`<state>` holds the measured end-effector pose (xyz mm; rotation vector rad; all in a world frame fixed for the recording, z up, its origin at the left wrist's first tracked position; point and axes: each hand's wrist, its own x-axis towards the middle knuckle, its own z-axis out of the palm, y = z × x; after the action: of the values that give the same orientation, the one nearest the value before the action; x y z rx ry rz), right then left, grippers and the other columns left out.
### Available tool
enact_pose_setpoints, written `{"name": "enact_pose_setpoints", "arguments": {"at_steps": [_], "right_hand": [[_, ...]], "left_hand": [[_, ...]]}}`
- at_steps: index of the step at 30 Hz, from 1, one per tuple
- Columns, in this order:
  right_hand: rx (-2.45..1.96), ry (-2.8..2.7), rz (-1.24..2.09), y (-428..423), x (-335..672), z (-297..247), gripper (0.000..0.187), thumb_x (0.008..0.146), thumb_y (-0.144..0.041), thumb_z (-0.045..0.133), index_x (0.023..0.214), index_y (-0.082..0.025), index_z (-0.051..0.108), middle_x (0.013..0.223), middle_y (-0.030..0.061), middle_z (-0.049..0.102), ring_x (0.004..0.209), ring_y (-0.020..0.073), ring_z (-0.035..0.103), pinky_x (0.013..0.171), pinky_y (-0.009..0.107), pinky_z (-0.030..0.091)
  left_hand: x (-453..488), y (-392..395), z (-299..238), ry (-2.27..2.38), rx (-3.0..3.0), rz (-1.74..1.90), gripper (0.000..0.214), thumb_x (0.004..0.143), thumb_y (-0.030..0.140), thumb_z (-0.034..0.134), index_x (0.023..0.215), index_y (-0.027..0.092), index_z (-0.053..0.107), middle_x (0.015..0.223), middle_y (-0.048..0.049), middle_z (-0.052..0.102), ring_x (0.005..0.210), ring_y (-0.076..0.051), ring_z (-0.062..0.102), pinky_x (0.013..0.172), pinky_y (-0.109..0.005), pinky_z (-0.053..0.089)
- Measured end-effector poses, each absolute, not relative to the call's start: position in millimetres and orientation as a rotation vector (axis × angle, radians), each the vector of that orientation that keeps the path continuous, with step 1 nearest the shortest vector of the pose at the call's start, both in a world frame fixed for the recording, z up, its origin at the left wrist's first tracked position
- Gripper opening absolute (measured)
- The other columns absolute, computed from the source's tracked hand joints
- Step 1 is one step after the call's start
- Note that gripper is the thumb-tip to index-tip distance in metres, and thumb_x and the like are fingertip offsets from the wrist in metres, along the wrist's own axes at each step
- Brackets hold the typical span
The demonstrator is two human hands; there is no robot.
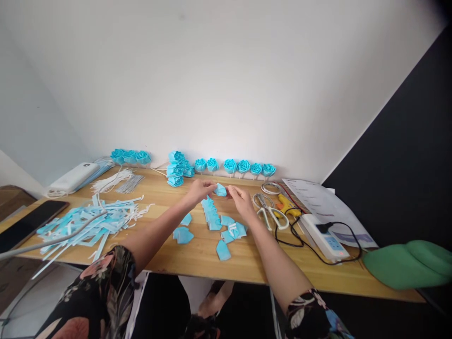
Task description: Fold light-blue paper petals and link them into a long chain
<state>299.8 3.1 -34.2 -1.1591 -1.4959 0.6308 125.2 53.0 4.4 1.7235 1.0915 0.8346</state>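
Both of my hands pinch one light-blue petal piece point(221, 189) above the middle of the table. My left hand point(202, 190) has its fingertips closed on the piece's left side, and my right hand point(240, 197) grips its right edge. Just below lies an overlapping row of blue petals point(212, 214). More loose cut petals rest nearby: a small pile point(235, 230) to the right, a single petal point(222, 250) nearer the front edge, and a few petals point(183, 235) on the left. Finished blue fabric-like roses point(243, 166) line the wall behind.
Blue and white strips point(88, 223) heap at left beside a phone point(31, 223) and a white power bank point(76, 177). Scissors point(271, 212), a yellow glue gun point(287, 205), a power strip point(325, 240) with black cable, paper sheets point(318, 197) and a green object point(406, 263) occupy the right.
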Motion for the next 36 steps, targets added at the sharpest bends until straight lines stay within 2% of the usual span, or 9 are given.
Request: {"name": "enact_pose_setpoints", "arguments": {"at_steps": [5, 9, 11, 14, 18, 21, 27, 33, 36], "right_hand": [[-1.165, -1.424, 0.715, 7.3, 301.0, -38.4, 0.029, 0.080, -0.046, 0.058, 0.083, -0.019, 0.068, 0.073, 0.0021, 0.065, 0.072, 0.0174, 0.059, 0.071, 0.029, 0.048], [-1.116, -1.212, 0.800, 11.4, 303.4, -38.4, 0.031, 0.076, -0.048, 0.061, 0.083, -0.018, 0.066, 0.075, 0.0026, 0.066, 0.068, 0.0158, 0.059, 0.070, 0.029, 0.049], [-1.090, -1.138, 0.848, 12.1, 304.3, -37.0, 0.031, 0.074, -0.048, 0.063, 0.081, -0.018, 0.064, 0.074, 0.0028, 0.066, 0.065, 0.0153, 0.059, 0.068, 0.030, 0.050], [-1.048, -1.114, 0.908, 11.2, 304.1, -34.7, 0.029, 0.072, -0.047, 0.065, 0.078, -0.019, 0.064, 0.072, 0.0021, 0.065, 0.064, 0.0150, 0.060, 0.068, 0.030, 0.051], [-1.039, -1.121, 0.938, 10.3, 302.2, -34.6, 0.027, 0.071, -0.044, 0.068, 0.079, -0.019, 0.065, 0.075, 0.0029, 0.067, 0.069, 0.0164, 0.063, 0.069, 0.031, 0.052], [-1.080, -1.137, 0.936, 11.1, 300.7, -36.8, 0.026, 0.071, -0.042, 0.068, 0.081, -0.018, 0.066, 0.080, 0.0048, 0.068, 0.075, 0.0177, 0.064, 0.068, 0.030, 0.053], [-1.109, -1.173, 0.980, 11.6, 300.2, -40.0, 0.024, 0.074, -0.040, 0.064, 0.083, -0.018, 0.067, 0.085, 0.0054, 0.067, 0.081, 0.0185, 0.063, 0.066, 0.028, 0.052], [-1.040, -1.229, 0.970, 10.0, 304.2, -35.7, 0.023, 0.076, -0.040, 0.064, 0.084, -0.020, 0.069, 0.089, 0.0035, 0.066, 0.080, 0.0169, 0.059, 0.067, 0.028, 0.052], [-0.981, -1.248, 1.009, 9.7, 304.9, -30.1, 0.022, 0.076, -0.040, 0.065, 0.086, -0.021, 0.070, 0.092, 0.0027, 0.066, 0.080, 0.0162, 0.058, 0.068, 0.028, 0.052]], "left_hand": [[119.5, 58.8, 1.8, 0.985, 1.731, 0.862, 0.036, 0.079, 0.043, 0.055, 0.084, 0.010, 0.069, 0.066, -0.0052, 0.066, 0.051, -0.010, 0.055, 0.046, -0.019, 0.041], [98.4, 81.0, 2.8, 1.149, 1.962, 0.822, 0.044, 0.088, 0.044, 0.037, 0.098, 0.012, 0.066, 0.088, -0.0081, 0.070, 0.064, -0.012, 0.061, 0.051, -0.020, 0.043], [85.1, 95.6, -1.5, 1.365, 2.109, 0.732, 0.040, 0.088, 0.040, 0.037, 0.088, 0.013, 0.068, 0.080, -0.0074, 0.069, 0.066, -0.015, 0.061, 0.053, -0.022, 0.041], [71.3, 112.5, -14.5, 1.470, 2.185, 0.645, 0.031, 0.083, 0.036, 0.047, 0.067, 0.016, 0.065, 0.068, -0.0067, 0.065, 0.070, -0.019, 0.060, 0.058, -0.024, 0.038], [71.1, 121.4, -33.0, 1.487, 2.215, 0.542, 0.029, 0.079, 0.037, 0.051, 0.059, 0.017, 0.061, 0.064, -0.0058, 0.064, 0.069, -0.019, 0.059, 0.060, -0.025, 0.036], [77.6, 121.8, -41.1, 1.451, 2.216, 0.521, 0.029, 0.078, 0.036, 0.052, 0.059, 0.017, 0.060, 0.066, -0.0060, 0.064, 0.068, -0.019, 0.058, 0.059, -0.025, 0.036], [85.2, 113.5, -42.1, 1.334, 2.141, 0.587, 0.014, 0.071, 0.027, 0.056, 0.067, 0.016, 0.064, 0.069, -0.0038, 0.066, 0.070, -0.018, 0.059, 0.062, -0.025, 0.039], [92.3, 99.9, -20.5, 1.141, 1.977, 0.669, 0.031, 0.080, 0.039, 0.049, 0.083, 0.013, 0.065, 0.066, -0.0029, 0.065, 0.067, -0.016, 0.062, 0.062, -0.025, 0.046], [95.8, 93.0, -6.4, 1.020, 1.836, 0.705, 0.033, 0.078, 0.043, 0.054, 0.081, 0.012, 0.065, 0.061, -0.0027, 0.063, 0.062, -0.015, 0.061, 0.061, -0.025, 0.046]]}}
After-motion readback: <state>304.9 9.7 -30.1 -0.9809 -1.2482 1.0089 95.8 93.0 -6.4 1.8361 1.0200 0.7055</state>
